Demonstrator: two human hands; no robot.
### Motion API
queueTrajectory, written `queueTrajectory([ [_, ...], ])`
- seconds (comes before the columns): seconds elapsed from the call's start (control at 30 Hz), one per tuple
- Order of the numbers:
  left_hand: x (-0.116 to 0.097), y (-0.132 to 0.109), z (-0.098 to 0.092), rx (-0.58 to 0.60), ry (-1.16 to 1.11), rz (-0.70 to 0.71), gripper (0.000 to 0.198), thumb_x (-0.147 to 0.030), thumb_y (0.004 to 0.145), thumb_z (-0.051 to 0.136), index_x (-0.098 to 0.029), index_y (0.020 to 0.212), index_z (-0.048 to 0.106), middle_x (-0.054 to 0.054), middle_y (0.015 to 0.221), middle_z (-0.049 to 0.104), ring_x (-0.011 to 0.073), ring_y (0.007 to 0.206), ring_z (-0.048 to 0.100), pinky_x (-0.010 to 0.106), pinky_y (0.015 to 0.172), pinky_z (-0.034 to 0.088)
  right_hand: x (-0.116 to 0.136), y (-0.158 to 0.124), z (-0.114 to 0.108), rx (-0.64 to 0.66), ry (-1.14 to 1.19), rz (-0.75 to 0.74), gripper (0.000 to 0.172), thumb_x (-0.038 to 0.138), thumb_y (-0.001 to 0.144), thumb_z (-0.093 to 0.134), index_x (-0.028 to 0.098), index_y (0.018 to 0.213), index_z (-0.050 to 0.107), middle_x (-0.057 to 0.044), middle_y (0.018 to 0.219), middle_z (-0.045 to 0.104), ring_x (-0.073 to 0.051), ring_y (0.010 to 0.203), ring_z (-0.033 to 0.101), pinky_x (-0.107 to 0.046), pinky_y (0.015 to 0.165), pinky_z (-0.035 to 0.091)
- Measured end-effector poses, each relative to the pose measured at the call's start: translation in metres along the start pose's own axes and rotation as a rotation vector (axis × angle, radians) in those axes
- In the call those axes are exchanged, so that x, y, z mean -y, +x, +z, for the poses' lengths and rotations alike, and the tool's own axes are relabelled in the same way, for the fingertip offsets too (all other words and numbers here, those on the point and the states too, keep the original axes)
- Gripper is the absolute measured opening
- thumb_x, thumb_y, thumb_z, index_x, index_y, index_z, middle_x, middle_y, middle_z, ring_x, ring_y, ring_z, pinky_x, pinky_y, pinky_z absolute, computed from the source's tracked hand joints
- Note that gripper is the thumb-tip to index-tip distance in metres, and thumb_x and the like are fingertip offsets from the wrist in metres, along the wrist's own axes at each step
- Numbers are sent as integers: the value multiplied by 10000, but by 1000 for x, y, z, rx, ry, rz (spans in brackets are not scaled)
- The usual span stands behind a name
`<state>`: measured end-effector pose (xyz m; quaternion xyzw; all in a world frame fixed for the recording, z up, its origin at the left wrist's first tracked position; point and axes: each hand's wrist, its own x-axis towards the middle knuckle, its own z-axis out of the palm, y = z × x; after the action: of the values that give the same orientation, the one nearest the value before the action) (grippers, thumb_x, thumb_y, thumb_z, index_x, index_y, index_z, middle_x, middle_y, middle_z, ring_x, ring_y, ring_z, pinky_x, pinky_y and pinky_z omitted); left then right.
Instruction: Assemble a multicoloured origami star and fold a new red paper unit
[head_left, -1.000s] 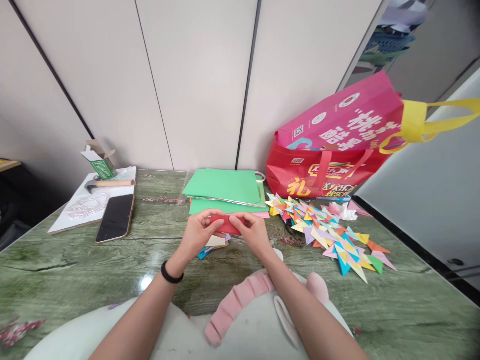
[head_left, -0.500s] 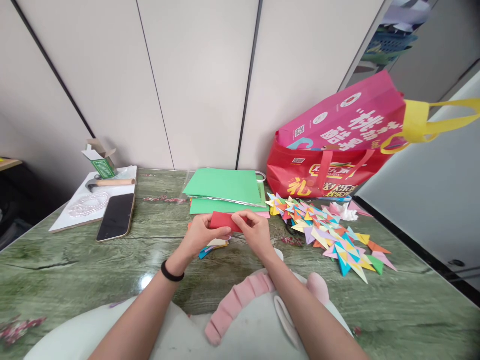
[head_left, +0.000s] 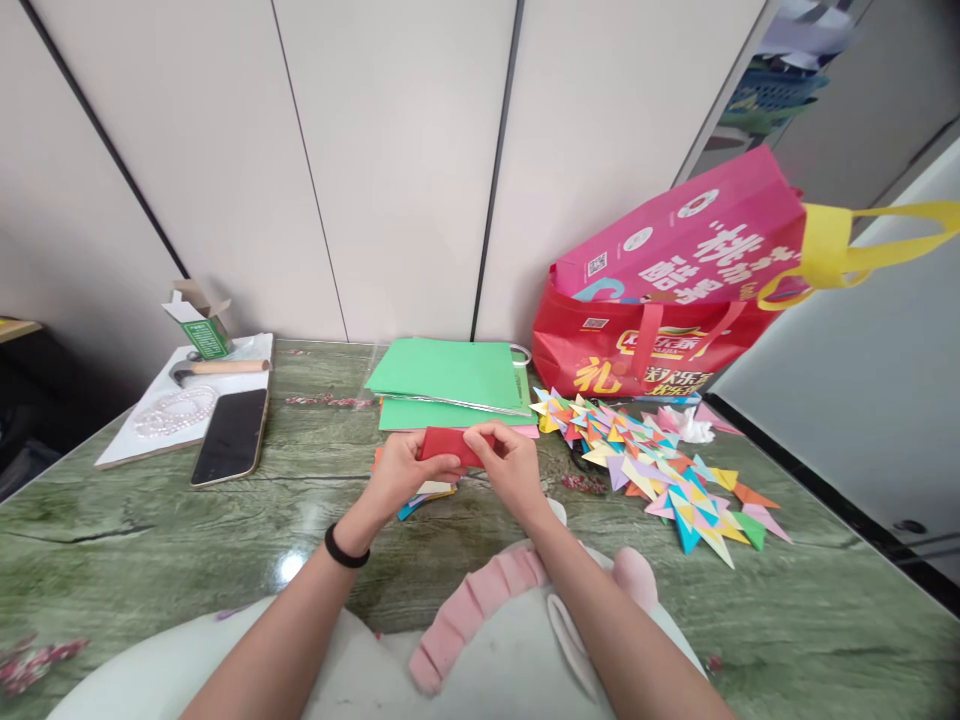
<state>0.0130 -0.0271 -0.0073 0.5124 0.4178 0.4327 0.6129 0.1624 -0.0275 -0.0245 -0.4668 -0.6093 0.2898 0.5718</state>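
Observation:
A small red piece of folded paper (head_left: 445,444) is held level between both hands above the table. My left hand (head_left: 405,470) grips its left end, thumb along the lower edge. On the right, my right hand (head_left: 506,462) pinches the other end between thumb and fingers. Under the hands, partly hidden, lie several small coloured paper pieces (head_left: 427,496). Just beyond them rests a stack of green sheets (head_left: 450,370). To the right spreads a heap of folded paper triangles (head_left: 660,460) in many colours.
A phone (head_left: 231,435), a hammer (head_left: 225,368), a beaded string (head_left: 176,411) and an opened green box (head_left: 202,325) are at the left. Red and pink bags (head_left: 645,320) stand at the back right. A pale plush toy (head_left: 480,650) lies under my forearms.
Both hands keep their hold on the red paper, almost unmoved. The view has shifted very slightly.

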Motion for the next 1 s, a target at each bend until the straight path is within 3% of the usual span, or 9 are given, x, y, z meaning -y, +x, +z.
queueTrajectory([
  [0.2,-6,-2,-7,131,15,6,388,-306,608,746,-94,913,633,87,806,721,233,749,681,367,728,553,-3,2,-2,19,4,20,186,315,763,545,165,688,627,-5,665,602,-124,593,504,-237,559,385],
  [0.4,-6,-3,-6,181,20,0,385,-347,650,713,-98,928,622,104,826,720,252,773,682,398,737,551,-4,2,-2,55,17,38,193,326,764,547,161,707,630,-9,679,608,-127,605,509,-243,582,397],
  [0.83,-1,0,0,56,62,-18,364,-415,618,707,-118,811,625,55,643,703,257,657,688,370,608,573,-5,3,-3,46,5,62,196,339,761,550,170,695,623,0,666,602,-126,595,494,-244,585,392],
  [1.0,0,1,-4,110,53,8,351,-347,628,716,-104,864,625,61,742,709,238,714,683,376,674,569,-5,4,-4,54,5,57,192,328,766,541,166,699,619,-2,671,602,-126,596,496,-240,575,387],
])
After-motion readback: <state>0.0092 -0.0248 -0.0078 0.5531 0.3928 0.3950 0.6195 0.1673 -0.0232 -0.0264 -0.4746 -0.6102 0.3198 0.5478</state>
